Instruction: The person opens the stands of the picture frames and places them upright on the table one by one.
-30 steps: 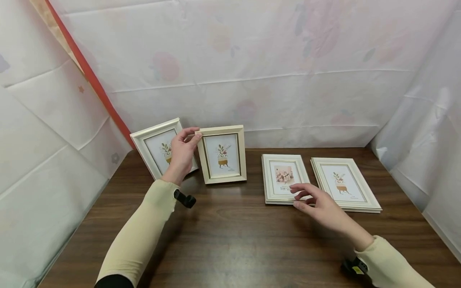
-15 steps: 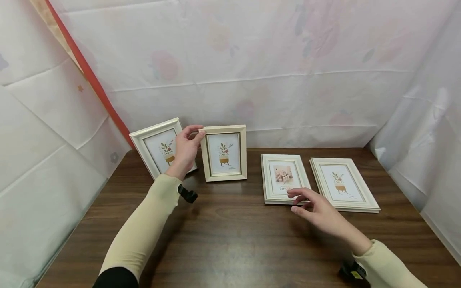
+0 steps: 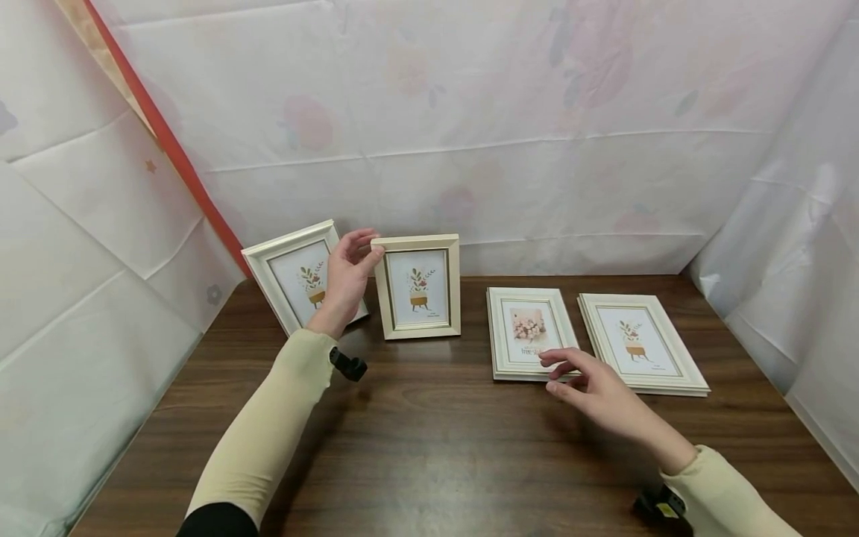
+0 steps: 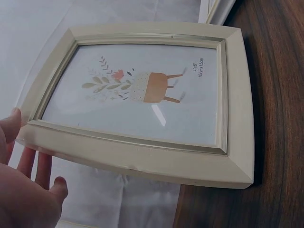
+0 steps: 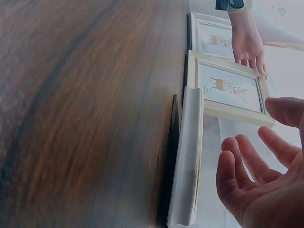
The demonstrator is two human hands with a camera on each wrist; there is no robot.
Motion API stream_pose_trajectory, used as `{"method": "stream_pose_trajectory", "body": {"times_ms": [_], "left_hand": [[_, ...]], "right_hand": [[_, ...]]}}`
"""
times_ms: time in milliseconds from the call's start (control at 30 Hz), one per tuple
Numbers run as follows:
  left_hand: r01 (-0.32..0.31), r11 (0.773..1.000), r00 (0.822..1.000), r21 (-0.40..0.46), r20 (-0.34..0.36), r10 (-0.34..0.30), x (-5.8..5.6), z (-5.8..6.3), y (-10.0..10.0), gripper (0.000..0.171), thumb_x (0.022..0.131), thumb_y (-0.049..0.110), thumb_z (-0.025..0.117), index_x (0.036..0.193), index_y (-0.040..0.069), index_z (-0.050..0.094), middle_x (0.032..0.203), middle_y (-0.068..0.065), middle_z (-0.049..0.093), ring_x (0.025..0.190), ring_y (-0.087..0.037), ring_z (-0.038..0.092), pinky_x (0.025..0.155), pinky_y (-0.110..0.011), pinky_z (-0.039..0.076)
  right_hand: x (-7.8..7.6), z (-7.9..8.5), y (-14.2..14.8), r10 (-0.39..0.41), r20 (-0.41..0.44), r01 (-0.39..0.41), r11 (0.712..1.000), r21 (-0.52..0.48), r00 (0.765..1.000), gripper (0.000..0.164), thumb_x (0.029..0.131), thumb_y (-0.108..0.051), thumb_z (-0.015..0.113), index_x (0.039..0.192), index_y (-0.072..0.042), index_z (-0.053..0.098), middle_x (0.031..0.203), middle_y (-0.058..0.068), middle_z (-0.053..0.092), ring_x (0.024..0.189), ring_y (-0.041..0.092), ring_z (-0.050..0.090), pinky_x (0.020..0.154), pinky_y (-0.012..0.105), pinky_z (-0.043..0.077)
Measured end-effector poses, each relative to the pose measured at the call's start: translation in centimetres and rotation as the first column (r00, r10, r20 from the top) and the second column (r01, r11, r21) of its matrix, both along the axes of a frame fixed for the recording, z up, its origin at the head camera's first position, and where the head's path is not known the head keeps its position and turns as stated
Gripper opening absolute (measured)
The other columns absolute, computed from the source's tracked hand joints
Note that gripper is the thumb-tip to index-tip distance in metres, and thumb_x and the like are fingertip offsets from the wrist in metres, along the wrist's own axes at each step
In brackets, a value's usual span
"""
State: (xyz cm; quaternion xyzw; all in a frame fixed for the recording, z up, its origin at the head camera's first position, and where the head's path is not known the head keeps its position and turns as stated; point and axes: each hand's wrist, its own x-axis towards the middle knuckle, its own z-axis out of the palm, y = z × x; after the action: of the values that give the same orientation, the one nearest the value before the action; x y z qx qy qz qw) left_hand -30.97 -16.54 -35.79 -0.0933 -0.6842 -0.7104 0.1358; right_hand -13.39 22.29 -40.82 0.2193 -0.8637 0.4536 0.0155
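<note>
A cream picture frame (image 3: pixel 417 287) with a potted-plant print stands upright near the back of the table. My left hand (image 3: pixel 347 280) holds it at its upper left corner; in the left wrist view the thumb lies at the front edge and the fingers go behind. Left of it, a white picture frame (image 3: pixel 298 280) leans tilted against the backdrop, partly covered by that hand. My right hand (image 3: pixel 597 391) hovers with loosely bent fingers above the front edge of a white frame (image 3: pixel 498 335) with a flower print, holding nothing.
The flower-print frame lies flat on what looks like a stack. A second flat stack of white frames (image 3: pixel 671 354), plant print on top, lies right of it. White patterned cloth (image 3: pixel 523 112) hangs behind the dark wooden table (image 3: pixel 429 462).
The cream frame has shifted slightly right and straightened, my left hand moving with it. In the last half second the left fingers have risen a little. My right hand stays nearly still.
</note>
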Motion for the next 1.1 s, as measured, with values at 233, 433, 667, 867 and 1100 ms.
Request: {"method": "stream_pose_trajectory", "body": {"times_ms": [233, 433, 667, 867, 1100], "left_hand": [[-0.011, 1.000, 0.999, 0.019, -0.032, 0.012, 0.5, 0.0, -0.6, 0.040, 0.094, 0.014, 0.071, 0.130, 0.003, 0.058, 0.132, -0.013, 0.061, 0.120, -0.019, 0.056, 0.102, -0.032, 0.043], [-0.057, 0.997, 0.998, -0.055, -0.036, 0.055, 1.8, -0.6, -1.3, 0.034, 0.096, 0.013, 0.069, 0.127, 0.002, 0.060, 0.128, -0.010, 0.063, 0.117, -0.020, 0.055, 0.109, -0.035, 0.037], [-0.080, 0.991, 0.997, -0.109, 0.001, 0.080, 4.3, -0.7, -1.9, 0.033, 0.097, 0.006, 0.065, 0.127, -0.004, 0.059, 0.129, -0.023, 0.058, 0.119, -0.026, 0.054, 0.112, -0.040, 0.032], [-0.041, 0.987, 0.998, -0.158, 0.036, 0.047, 5.6, -2.3, -2.9, 0.031, 0.099, 0.010, 0.063, 0.127, -0.004, 0.059, 0.128, -0.021, 0.059, 0.110, -0.013, 0.055, 0.100, -0.027, 0.041], [0.071, 0.972, 0.992, -0.223, 0.118, -0.045, 8.1, -3.9, -3.8, 0.030, 0.103, 0.016, 0.058, 0.127, -0.002, 0.058, 0.127, -0.022, 0.060, 0.111, -0.023, 0.058, 0.092, -0.024, 0.046]], "right_hand": [[-0.5, 0.0, 0.5, 0.001, -0.030, -0.002, 1.000, -0.010, 1.000, 0.034, 0.094, -0.007, 0.069, 0.127, -0.004, 0.060, 0.122, 0.015, 0.062, 0.099, 0.024, 0.065, 0.081, 0.032, 0.055], [-1.4, 0.4, 1.5, -0.036, -0.046, 0.035, 0.999, -0.019, 0.998, 0.037, 0.094, -0.003, 0.067, 0.129, 0.002, 0.057, 0.122, 0.019, 0.062, 0.099, 0.026, 0.064, 0.080, 0.029, 0.054], [-2.6, 1.4, 3.0, -0.135, -0.001, 0.134, 0.987, 0.083, 0.991, 0.041, 0.097, -0.010, 0.066, 0.134, 0.001, 0.054, 0.122, 0.017, 0.064, 0.103, 0.024, 0.061, 0.085, 0.034, 0.051], [-4.1, 1.7, 4.2, -0.158, -0.033, 0.161, 0.978, 0.133, 0.987, 0.040, 0.098, -0.011, 0.065, 0.136, -0.002, 0.054, 0.121, 0.018, 0.064, 0.102, 0.027, 0.062, 0.086, 0.043, 0.049], [-5.8, 2.1, 4.8, -0.170, -0.015, 0.170, 0.963, 0.209, 0.985, 0.046, 0.100, -0.017, 0.062, 0.142, -0.002, 0.049, 0.125, 0.019, 0.063, 0.108, 0.036, 0.062, 0.085, 0.049, 0.051]]}}
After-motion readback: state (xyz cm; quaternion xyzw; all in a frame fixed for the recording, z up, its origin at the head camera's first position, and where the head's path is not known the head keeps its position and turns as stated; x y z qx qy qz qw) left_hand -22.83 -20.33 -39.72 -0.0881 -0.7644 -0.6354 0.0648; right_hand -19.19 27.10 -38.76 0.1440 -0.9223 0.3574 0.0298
